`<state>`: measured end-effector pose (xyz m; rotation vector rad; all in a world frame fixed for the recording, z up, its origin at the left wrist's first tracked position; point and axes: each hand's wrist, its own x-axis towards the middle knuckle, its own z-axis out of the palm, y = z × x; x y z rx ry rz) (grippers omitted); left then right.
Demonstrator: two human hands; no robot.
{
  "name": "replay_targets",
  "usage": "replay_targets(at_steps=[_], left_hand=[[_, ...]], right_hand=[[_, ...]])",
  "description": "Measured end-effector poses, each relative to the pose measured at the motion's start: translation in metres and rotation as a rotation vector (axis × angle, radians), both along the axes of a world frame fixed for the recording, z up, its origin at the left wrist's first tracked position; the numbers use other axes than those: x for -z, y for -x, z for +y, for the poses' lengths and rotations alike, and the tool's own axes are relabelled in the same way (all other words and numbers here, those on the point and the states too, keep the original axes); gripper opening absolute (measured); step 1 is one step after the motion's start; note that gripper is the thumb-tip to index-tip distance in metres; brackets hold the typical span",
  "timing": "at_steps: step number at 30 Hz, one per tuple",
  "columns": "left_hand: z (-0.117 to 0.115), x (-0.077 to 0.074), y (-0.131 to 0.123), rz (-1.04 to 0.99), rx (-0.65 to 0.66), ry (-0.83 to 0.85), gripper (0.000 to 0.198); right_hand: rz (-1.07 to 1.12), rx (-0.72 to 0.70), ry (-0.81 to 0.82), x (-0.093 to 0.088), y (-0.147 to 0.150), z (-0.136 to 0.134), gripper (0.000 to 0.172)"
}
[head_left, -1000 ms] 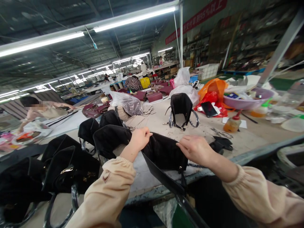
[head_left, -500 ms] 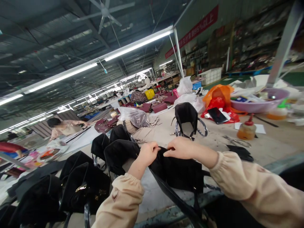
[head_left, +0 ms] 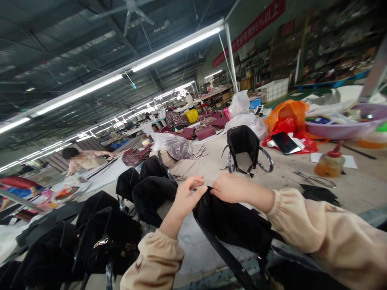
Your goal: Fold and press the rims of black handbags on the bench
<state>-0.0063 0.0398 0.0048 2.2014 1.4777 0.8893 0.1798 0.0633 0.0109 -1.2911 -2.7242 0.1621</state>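
In front of me a black handbag (head_left: 242,225) stands tilted at the table's near edge, its mouth facing up. My right hand (head_left: 231,188) is closed on its far upper rim, fingertips curled down out of sight. Beside it, my left hand (head_left: 190,194) has thumb and index finger apart, the thumb tip at the same corner of the rim. The bag's strap hangs toward me. Just left of my left hand sits another open black bag (head_left: 152,197). Beyond my hands stands a small black bag (head_left: 242,144) with plastic-wrapped handles.
More black bags (head_left: 105,237) crowd the left side. To the right are scissors (head_left: 316,180), a red-capped bottle (head_left: 329,163), a phone (head_left: 284,143) and a purple basin (head_left: 338,129). Plastic bags (head_left: 246,125) and maroon pieces (head_left: 204,133) lie farther back. A co-worker (head_left: 84,159) leans over the left table.
My left thumb and index finger have parted from a pinch. My right fingers have closed onto the rim, and the bag has shifted slightly right. The view has turned a little.
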Motion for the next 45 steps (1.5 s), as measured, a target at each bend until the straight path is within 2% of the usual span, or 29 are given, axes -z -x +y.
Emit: replay_targets(at_steps=[3, 6, 9, 12, 14, 17, 20, 23, 32, 38, 42, 45], left_hand=[[-0.024, -0.006, 0.003, -0.125, -0.115, -0.019, 0.027], [-0.048, -0.006, -0.004, 0.104, -0.221, -0.019, 0.038], [-0.058, -0.003, -0.012, 0.273, -0.221, 0.1, 0.05], [-0.049, -0.003, -0.011, 0.342, -0.186, 0.225, 0.052], [-0.039, -0.005, -0.009, 0.399, -0.203, 0.244, 0.051], [-0.032, -0.006, -0.012, 0.422, -0.159, 0.128, 0.044], [-0.031, -0.002, -0.023, 0.33, -0.078, -0.018, 0.032], [-0.031, 0.004, -0.032, 0.263, -0.092, -0.089, 0.026], [-0.014, 0.007, -0.043, 0.394, -0.167, -0.142, 0.016], [-0.009, 0.014, -0.049, 0.397, -0.13, -0.199, 0.01], [-0.01, 0.017, -0.046, 0.324, -0.06, -0.223, 0.01], [-0.012, 0.015, -0.043, 0.31, -0.075, -0.229, 0.007]], right_hand=[[0.011, 0.067, 0.013, 0.002, -0.003, -0.002, 0.04], [0.018, 0.128, 0.027, 0.006, -0.007, -0.003, 0.04], [0.028, 0.145, 0.034, 0.01, -0.014, -0.007, 0.041], [0.059, 0.161, 0.031, 0.017, -0.024, -0.015, 0.043], [0.087, 0.191, 0.027, 0.02, -0.029, -0.023, 0.044], [0.134, 0.251, 0.026, 0.022, -0.034, -0.033, 0.045], [0.177, 0.294, 0.041, 0.023, -0.037, -0.037, 0.045], [0.232, 0.289, 0.074, 0.024, -0.041, -0.036, 0.044], [0.275, 0.287, 0.074, 0.033, -0.049, -0.028, 0.044], [0.247, 0.289, 0.046, 0.038, -0.05, -0.028, 0.045], [0.241, 0.299, 0.064, 0.032, -0.05, -0.031, 0.044], [0.237, 0.302, 0.083, 0.026, -0.048, -0.034, 0.043]])
